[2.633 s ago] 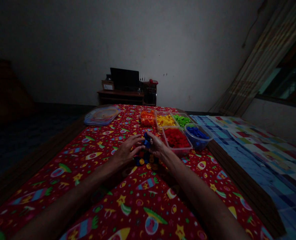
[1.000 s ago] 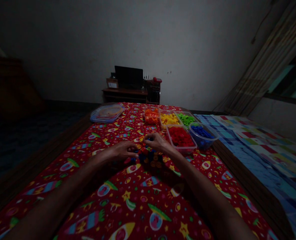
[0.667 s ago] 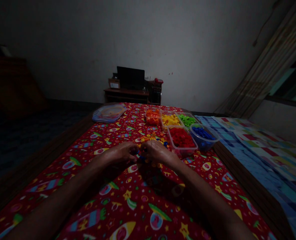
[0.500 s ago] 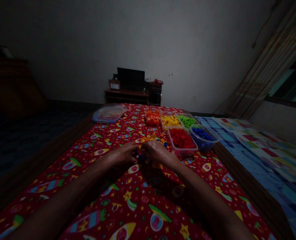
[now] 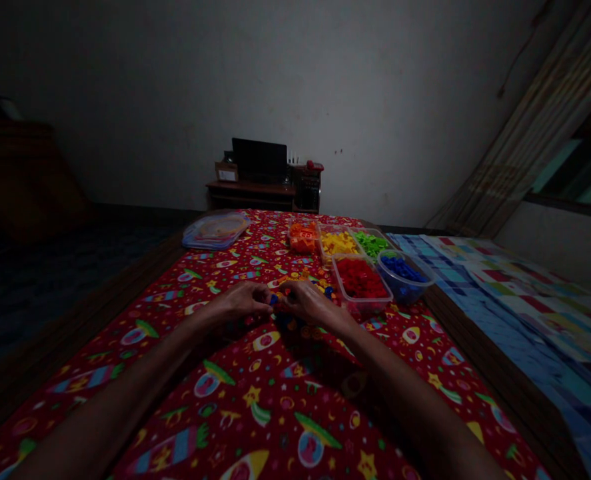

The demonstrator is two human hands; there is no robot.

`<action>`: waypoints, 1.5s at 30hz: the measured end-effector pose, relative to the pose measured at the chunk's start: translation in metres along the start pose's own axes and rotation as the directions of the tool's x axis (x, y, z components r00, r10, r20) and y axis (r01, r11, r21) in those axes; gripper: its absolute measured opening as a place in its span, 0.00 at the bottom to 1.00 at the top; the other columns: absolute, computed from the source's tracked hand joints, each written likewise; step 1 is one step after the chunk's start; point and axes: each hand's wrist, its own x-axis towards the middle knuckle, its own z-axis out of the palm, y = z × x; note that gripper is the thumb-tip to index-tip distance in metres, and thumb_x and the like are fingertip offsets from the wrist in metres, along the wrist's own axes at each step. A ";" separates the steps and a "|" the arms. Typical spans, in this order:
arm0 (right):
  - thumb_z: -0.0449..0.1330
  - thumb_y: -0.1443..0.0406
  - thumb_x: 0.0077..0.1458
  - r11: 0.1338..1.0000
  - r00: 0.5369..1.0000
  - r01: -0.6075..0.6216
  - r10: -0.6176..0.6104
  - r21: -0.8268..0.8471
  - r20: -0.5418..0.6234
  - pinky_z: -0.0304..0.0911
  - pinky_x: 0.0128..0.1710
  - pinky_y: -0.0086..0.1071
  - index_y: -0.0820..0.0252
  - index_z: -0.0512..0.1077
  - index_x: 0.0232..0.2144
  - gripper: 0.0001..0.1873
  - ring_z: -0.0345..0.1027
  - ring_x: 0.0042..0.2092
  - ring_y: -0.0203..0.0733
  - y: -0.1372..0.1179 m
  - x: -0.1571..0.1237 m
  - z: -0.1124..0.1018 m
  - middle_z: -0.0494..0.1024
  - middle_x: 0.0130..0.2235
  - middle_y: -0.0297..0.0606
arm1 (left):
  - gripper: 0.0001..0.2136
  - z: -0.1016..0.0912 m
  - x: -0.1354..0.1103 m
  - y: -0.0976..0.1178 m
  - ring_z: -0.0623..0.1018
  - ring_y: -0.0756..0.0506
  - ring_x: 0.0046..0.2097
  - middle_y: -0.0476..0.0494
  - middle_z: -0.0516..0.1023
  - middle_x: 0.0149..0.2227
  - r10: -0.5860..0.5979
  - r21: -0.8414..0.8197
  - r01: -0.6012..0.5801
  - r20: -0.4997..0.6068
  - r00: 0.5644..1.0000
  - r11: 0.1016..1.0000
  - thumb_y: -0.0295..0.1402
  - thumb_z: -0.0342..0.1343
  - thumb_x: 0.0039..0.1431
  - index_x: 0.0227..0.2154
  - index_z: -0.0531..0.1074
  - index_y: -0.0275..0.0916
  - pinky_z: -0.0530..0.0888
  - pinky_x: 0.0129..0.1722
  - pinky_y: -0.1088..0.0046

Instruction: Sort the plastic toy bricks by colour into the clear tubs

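Observation:
My left hand (image 5: 238,301) and my right hand (image 5: 308,301) meet fingertip to fingertip low over the red patterned cloth (image 5: 275,407). Both have their fingers curled in a pinch on a small blue piece (image 5: 274,300) between them. A few loose small pieces, blue and yellow (image 5: 325,289), lie just beyond my right hand. Dim light hides the shape of the piece.
Clear tubs stand at the right: red pieces (image 5: 359,279), blue pieces (image 5: 401,269), yellow pieces (image 5: 337,243), green pieces (image 5: 370,241), orange pieces (image 5: 302,236). A flat lidded container (image 5: 215,229) lies at the far left. A checkered mat (image 5: 515,300) runs along the right. A low cabinet with a screen (image 5: 260,175) stands by the wall.
My hands came down from a raised hold on a blue piece to the cloth, pressed on a cluster of pieces, and now pinch together at one small blue piece.

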 end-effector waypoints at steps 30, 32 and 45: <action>0.54 0.68 0.53 0.895 0.857 -0.343 0.175 -0.285 -0.484 0.59 0.37 0.29 0.67 0.75 0.40 0.14 0.68 0.36 0.39 0.088 -0.031 -0.154 0.78 0.35 0.43 | 0.20 0.022 0.000 0.037 0.78 0.40 0.46 0.39 0.77 0.44 0.390 0.278 -0.297 -0.391 0.834 0.913 0.48 0.51 0.57 0.45 0.68 0.39 0.77 0.45 0.58; 0.53 0.70 0.54 0.794 0.854 -0.463 0.281 -0.394 -0.438 0.58 0.36 0.28 0.68 0.75 0.41 0.15 0.69 0.37 0.40 0.110 -0.042 -0.170 0.79 0.37 0.46 | 0.18 0.033 0.000 0.034 0.77 0.40 0.48 0.39 0.77 0.47 0.461 0.387 -0.328 -0.328 0.825 0.862 0.45 0.48 0.60 0.47 0.68 0.39 0.76 0.48 0.59; 0.51 0.66 0.58 0.843 0.805 -0.467 0.282 -0.266 -0.521 0.59 0.31 0.27 0.66 0.78 0.32 0.16 0.69 0.28 0.37 0.109 -0.055 -0.195 0.79 0.28 0.44 | 0.18 0.097 -0.011 0.049 0.56 0.41 0.66 0.50 0.63 0.64 0.624 0.655 -0.663 0.358 0.695 0.362 0.35 0.46 0.66 0.58 0.63 0.51 0.46 0.66 0.52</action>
